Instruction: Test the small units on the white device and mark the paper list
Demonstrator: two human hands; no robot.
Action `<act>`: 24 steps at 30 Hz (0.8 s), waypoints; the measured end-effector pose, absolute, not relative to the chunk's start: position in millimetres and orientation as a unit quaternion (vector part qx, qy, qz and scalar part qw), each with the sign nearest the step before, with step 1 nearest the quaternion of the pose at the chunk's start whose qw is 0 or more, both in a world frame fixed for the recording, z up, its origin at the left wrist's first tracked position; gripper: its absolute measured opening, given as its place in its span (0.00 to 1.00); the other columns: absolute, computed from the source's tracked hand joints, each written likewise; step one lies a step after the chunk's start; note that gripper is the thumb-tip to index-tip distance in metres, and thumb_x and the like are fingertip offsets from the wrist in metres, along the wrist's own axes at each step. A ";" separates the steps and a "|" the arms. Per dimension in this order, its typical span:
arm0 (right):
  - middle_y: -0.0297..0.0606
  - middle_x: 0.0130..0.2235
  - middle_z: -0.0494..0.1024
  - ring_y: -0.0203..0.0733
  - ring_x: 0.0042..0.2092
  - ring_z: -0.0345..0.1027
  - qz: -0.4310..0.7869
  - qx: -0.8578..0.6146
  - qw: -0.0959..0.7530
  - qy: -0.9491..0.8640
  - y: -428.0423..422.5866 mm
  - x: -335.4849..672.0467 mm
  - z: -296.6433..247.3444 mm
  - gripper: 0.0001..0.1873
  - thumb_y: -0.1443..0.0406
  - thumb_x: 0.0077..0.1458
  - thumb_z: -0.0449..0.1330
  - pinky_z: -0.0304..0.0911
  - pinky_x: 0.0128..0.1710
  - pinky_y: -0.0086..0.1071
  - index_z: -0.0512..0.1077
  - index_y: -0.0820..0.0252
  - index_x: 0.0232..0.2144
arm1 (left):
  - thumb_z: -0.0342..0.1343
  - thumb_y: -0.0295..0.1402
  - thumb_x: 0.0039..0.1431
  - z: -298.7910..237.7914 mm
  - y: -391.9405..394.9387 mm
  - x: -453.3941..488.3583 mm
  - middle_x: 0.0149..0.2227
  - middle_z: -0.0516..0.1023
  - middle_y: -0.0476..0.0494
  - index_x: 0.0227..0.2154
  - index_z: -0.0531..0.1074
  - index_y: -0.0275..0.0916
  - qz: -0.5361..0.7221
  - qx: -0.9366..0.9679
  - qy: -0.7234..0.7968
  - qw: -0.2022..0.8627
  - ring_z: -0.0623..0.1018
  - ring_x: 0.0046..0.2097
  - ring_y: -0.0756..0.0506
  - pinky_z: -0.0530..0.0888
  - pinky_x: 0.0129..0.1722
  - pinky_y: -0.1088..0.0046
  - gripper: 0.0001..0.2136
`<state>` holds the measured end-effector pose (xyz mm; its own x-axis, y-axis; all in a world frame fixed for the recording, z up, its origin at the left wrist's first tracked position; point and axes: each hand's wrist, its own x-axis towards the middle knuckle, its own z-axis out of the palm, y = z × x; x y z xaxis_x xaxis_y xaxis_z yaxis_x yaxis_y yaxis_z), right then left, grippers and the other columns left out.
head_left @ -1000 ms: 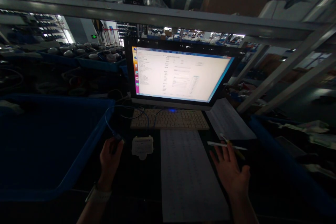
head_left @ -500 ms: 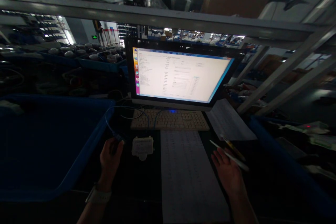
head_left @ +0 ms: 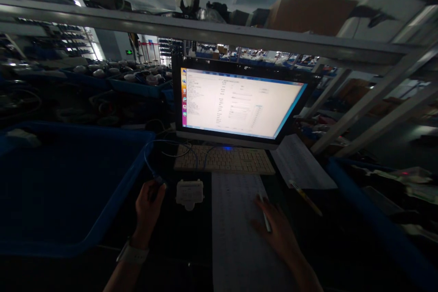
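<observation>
My left hand [head_left: 149, 205] is closed around the plug end of a thin blue cable [head_left: 148, 157], left of a small white plastic cover [head_left: 189, 193]. The cable loops up from the fingers toward the keyboard [head_left: 224, 159]. Over a long printed sheet of paper [head_left: 236, 246] hovers or rests my right hand [head_left: 273, 223], with a slim white pen [head_left: 264, 214] held at its fingers. Whether the pen tip touches the paper I cannot tell. The lit monitor [head_left: 239, 102] shows a window with lists and fields.
A large blue bin [head_left: 112, 212] stands at the left, and another blue bin [head_left: 369, 205] with parts at the right. A second printed sheet [head_left: 303, 164] and a yellowish pen [head_left: 308, 198] lie right of the keyboard. A metal shelf [head_left: 219, 29] spans above the monitor.
My right hand has moved left with the white pen, from beside the yellowish pen onto the long sheet. My left hand keeps its grip on the cable; the view has shifted slightly.
</observation>
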<state>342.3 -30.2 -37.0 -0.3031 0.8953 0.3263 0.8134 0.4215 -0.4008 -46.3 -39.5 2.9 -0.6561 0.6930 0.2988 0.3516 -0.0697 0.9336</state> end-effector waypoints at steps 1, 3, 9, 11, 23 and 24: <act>0.41 0.57 0.66 0.52 0.59 0.56 0.074 -0.530 0.246 -0.808 -30.5 343.7 -37.7 0.26 0.52 0.55 0.54 0.50 0.57 0.59 0.62 0.51 0.55 | 0.58 0.46 0.42 3.2 -39.5 -46.1 0.29 0.76 0.45 0.31 0.69 0.38 0.620 0.392 0.666 0.136 0.77 0.32 0.46 0.75 0.32 0.70 0.17; 0.41 0.57 0.65 0.52 0.59 0.56 0.066 -0.524 0.232 -0.817 -32.7 346.8 -38.5 0.26 0.52 0.56 0.54 0.51 0.57 0.60 0.61 0.51 0.55 | 0.58 0.45 0.42 3.2 -39.3 -46.0 0.29 0.77 0.45 0.31 0.69 0.38 0.622 0.390 0.666 0.133 0.77 0.32 0.45 0.75 0.33 0.69 0.17; 0.42 0.57 0.67 0.53 0.58 0.58 0.044 -0.522 0.231 -0.820 -44.0 351.3 -40.9 0.26 0.53 0.54 0.55 0.52 0.56 0.58 0.62 0.51 0.55 | 0.59 0.45 0.43 2.6 -39.5 -45.2 0.31 0.77 0.45 0.32 0.69 0.38 0.626 0.389 0.659 0.150 0.77 0.33 0.45 0.75 0.33 0.70 0.17; 0.42 0.56 0.68 0.53 0.57 0.59 0.048 -0.523 0.233 -0.819 -46.8 350.9 -39.0 0.26 0.52 0.54 0.56 0.53 0.56 0.57 0.63 0.51 0.54 | 0.59 0.45 0.43 3.3 -40.0 -44.5 0.31 0.77 0.45 0.32 0.69 0.38 0.626 0.391 0.659 0.145 0.77 0.33 0.45 0.75 0.33 0.70 0.17; 0.47 0.47 0.73 0.51 0.49 0.67 0.223 -0.598 0.608 -0.473 -30.6 369.2 -21.8 0.25 0.49 0.56 0.47 0.61 0.49 0.50 0.71 0.62 0.42 | 0.58 0.45 0.43 1.7 -40.4 -46.1 0.32 0.77 0.43 0.32 0.69 0.39 0.621 0.399 0.661 0.135 0.77 0.35 0.44 0.75 0.34 0.69 0.17; 0.46 0.47 0.73 0.51 0.48 0.67 0.231 -0.597 0.634 -0.433 -28.7 370.4 -23.4 0.25 0.49 0.56 0.47 0.61 0.48 0.50 0.71 0.62 0.41 | 0.58 0.45 0.43 1.2 -40.2 -46.2 0.32 0.77 0.44 0.32 0.69 0.39 0.620 0.398 0.663 0.133 0.77 0.34 0.44 0.75 0.34 0.69 0.17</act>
<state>370.4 -28.7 -23.4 0.5181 0.8103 0.2741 0.2249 0.1801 -0.9576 -46.2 -40.2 1.2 -0.6483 0.6922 0.3171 0.3622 -0.0860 0.9281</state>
